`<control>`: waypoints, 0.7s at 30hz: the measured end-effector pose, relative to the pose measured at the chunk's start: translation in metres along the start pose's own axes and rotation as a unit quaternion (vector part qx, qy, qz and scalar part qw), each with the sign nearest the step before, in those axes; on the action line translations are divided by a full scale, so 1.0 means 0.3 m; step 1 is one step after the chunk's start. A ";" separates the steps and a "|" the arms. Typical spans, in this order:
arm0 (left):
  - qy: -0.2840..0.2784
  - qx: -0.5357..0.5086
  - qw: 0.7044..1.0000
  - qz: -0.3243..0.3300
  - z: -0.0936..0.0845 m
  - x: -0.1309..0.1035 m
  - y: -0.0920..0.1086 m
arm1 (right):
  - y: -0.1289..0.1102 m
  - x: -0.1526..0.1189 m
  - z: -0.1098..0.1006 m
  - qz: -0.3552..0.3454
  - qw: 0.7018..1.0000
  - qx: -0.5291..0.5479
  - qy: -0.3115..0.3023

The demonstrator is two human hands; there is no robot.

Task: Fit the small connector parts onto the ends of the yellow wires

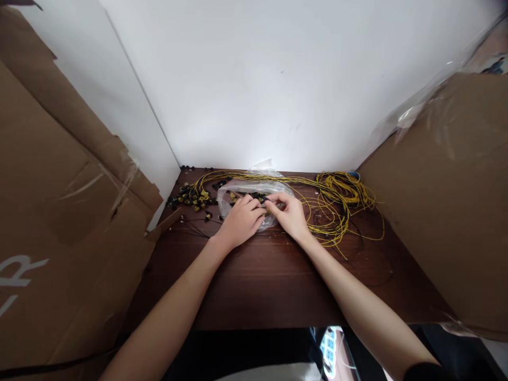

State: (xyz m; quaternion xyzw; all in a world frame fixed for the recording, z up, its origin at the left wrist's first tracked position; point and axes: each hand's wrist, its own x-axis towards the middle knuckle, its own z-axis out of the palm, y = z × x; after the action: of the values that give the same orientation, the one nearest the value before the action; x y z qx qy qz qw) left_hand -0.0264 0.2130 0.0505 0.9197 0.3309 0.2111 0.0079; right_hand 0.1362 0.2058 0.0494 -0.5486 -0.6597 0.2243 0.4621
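Pinching a small black part (264, 200) with the right hand (290, 214) over the clear plastic bag (225, 197); curling the left hand (240, 221) beside, hold hidden

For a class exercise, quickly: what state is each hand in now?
Left hand: fingers curled over the clear bag; grip hidden.
Right hand: thumb and fingers bent together over it; any hold cannot be told.

Hands (244, 219) over plastic bag (228, 197), yellow wires (333, 191)

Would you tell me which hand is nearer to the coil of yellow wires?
Right: the right hand is at the clear bag, left of the yellow wire coil; the left hand is also left of it, but farther away.
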 end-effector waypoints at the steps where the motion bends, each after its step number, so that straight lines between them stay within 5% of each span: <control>1: -0.002 -0.001 1.000 -0.001 0.001 0.000 0.001 | 0.000 -0.001 0.000 -0.001 1.000 0.001 0.000; 21: 0.005 -0.073 0.997 -0.013 0.017 0.008 -0.001 | 0.002 -0.002 0.002 -0.003 1.000 0.003 -0.004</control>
State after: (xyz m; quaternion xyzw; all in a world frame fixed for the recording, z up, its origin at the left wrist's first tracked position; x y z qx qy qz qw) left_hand -0.0229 0.2152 0.0468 0.9110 0.3269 0.2395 0.0762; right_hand 0.1360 0.2055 0.0485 -0.5448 -0.6622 0.2269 0.4617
